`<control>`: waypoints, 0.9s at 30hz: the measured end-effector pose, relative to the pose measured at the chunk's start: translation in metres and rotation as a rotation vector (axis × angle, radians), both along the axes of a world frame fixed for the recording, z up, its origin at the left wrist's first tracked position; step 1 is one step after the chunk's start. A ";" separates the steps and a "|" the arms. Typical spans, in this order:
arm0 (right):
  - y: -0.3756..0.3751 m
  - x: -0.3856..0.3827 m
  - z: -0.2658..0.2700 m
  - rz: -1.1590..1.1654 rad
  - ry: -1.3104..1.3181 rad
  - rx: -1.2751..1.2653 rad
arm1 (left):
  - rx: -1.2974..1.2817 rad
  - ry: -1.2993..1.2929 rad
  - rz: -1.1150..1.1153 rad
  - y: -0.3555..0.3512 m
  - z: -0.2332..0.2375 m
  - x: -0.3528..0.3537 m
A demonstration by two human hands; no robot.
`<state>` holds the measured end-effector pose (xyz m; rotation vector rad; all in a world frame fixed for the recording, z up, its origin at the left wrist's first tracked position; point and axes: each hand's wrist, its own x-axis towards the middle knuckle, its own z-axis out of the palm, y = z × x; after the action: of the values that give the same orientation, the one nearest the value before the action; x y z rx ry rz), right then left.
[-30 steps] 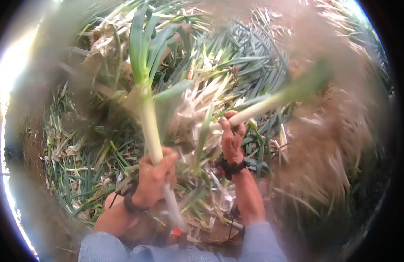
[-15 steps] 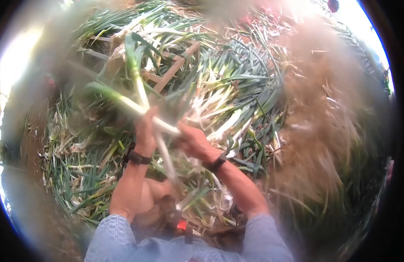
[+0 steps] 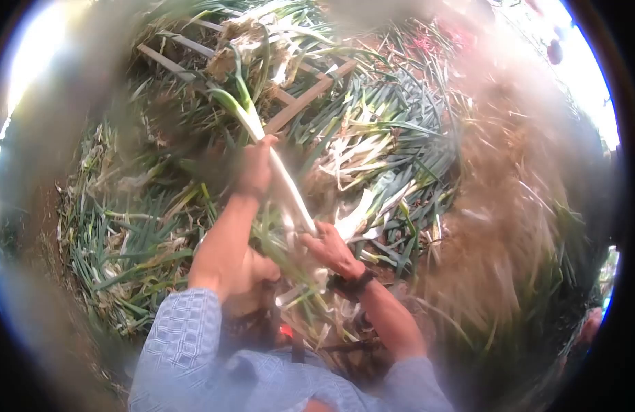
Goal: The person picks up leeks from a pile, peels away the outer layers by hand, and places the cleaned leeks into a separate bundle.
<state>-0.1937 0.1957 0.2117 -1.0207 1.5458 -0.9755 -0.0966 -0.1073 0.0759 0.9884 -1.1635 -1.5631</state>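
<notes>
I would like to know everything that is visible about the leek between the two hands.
The leek has a long, straight, smooth-looking white shaft, forking into green leaves at the top. It lies slanted in the view, leaves toward the upper left, above the heaped plants. The left hand holds it just below the fork; its lower end meets the right hand, which hides any roots.

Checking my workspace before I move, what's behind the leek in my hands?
A wooden slat shows past the top of the leek, and piled leeks lie to its right. Anything directly behind the leek, your left hand or right hand is hidden.
</notes>
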 end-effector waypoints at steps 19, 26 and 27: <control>0.206 0.005 0.033 0.520 0.333 -0.085 | -0.053 -0.431 0.254 0.042 0.043 0.009; 0.207 -0.034 -0.042 0.544 0.608 0.400 | -0.243 -0.273 -0.113 0.059 0.053 -0.007; 0.197 -0.049 -0.052 0.408 0.523 0.456 | -0.230 -0.246 -0.125 0.074 0.074 -0.011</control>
<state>-0.2426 0.3930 0.1598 -1.2415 1.7659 -0.0552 -0.1077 -0.0335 0.1498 0.9870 -1.5652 -1.3912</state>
